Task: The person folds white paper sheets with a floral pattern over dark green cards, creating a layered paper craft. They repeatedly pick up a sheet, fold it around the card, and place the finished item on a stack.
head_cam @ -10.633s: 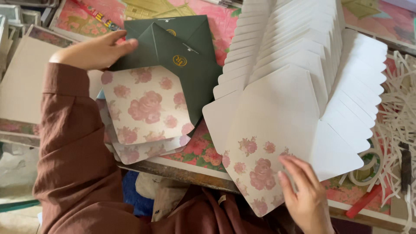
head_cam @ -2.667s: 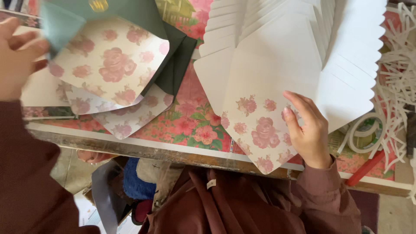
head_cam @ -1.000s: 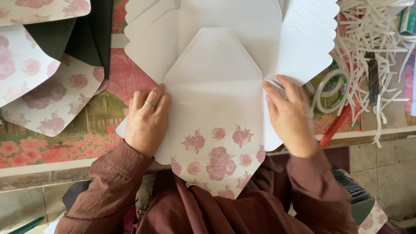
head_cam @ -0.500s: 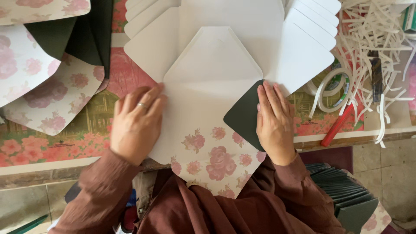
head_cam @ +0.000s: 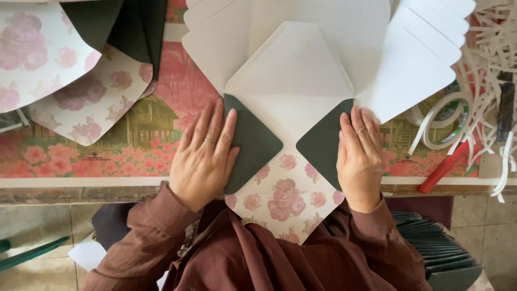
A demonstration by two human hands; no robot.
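An unfolded envelope blank [head_cam: 288,116], white inside with a pink rose flap toward me, lies on top of a fanned stack of white blanks [head_cam: 409,59]. Both of its side flaps are folded inward and show dark green. My left hand [head_cam: 204,156] lies flat on the left green flap [head_cam: 253,143]. On the right green flap [head_cam: 323,143] my right hand [head_cam: 360,159] presses flat as well. The rose flap [head_cam: 283,199] hangs over the table edge above my lap.
Finished rose-patterned envelopes [head_cam: 48,64] with dark green pieces [head_cam: 134,27] lie at the left. Tape rolls [head_cam: 439,121], a red pen [head_cam: 444,167] and white paper strips [head_cam: 493,64] sit at the right. A stack of dark green cards [head_cam: 441,258] rests below the table edge [head_cam: 81,191].
Half a second ago only the right flap was folded in. Now the left flap is folded in too, with my left hand flat on it.
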